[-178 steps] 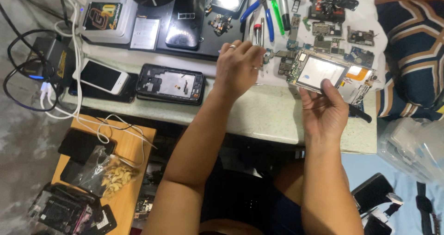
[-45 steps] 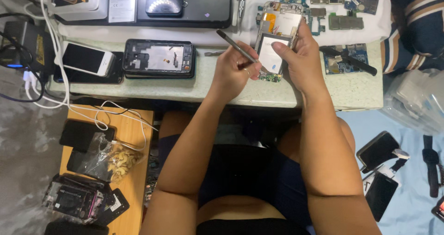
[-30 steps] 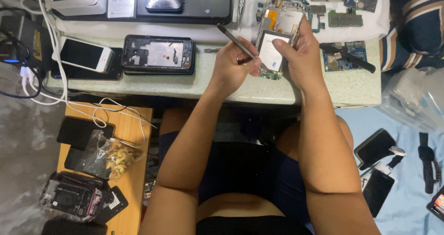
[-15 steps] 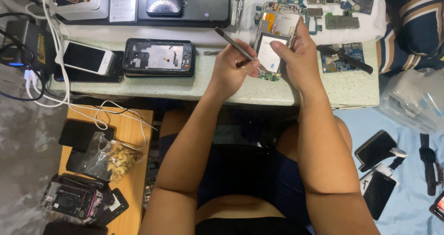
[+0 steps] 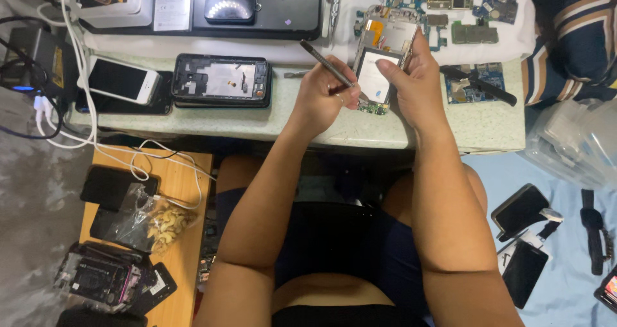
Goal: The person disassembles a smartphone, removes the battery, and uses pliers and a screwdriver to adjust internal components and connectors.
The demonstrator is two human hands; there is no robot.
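Clear bag (image 5: 144, 219) holding pale nuts, left hand (image 5: 324, 99) fingers gripping dark tool (image 5: 326, 64), right hand (image 5: 418, 86) clasping phone board (image 5: 379, 76)

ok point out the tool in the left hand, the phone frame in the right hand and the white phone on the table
tool (image 5: 324, 62), head view, middle of its dark shaft
phone frame (image 5: 375, 77), head view, its pale flat panel
white phone (image 5: 120, 81), head view, centre of its dark screen

Matt metal tool (image 5: 324, 62), glossy phone frame (image 5: 380, 63), wooden stool (image 5: 183, 250)
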